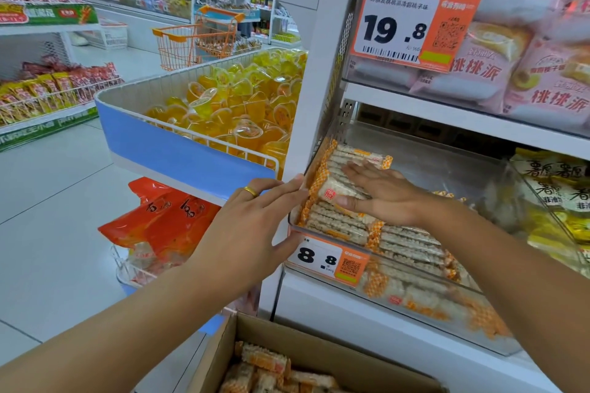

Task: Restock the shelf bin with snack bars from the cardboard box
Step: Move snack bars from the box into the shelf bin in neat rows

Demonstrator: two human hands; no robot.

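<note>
Clear shelf bin [322, 234] at the shelf's left end, front-left corner stacked above the rim with snack bars [338, 217]; more waiting in the cardboard box [306, 351] below. Likely to spill over that corner if pressed unevenly or shoved leftward. Right hand [383, 195] flat on the stack, fingers [354, 171] straight, pressing down, gripping nothing. Left hand [252, 220] spread wide outside the bin's corner, fingertips touching the wall, bracing it, holding nothing.

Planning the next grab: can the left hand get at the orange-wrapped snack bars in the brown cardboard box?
Probably yes. The left hand holds nothing beside the clear bin, and the cardboard box lies open-topped below it, snack bars uncovered.
</note>
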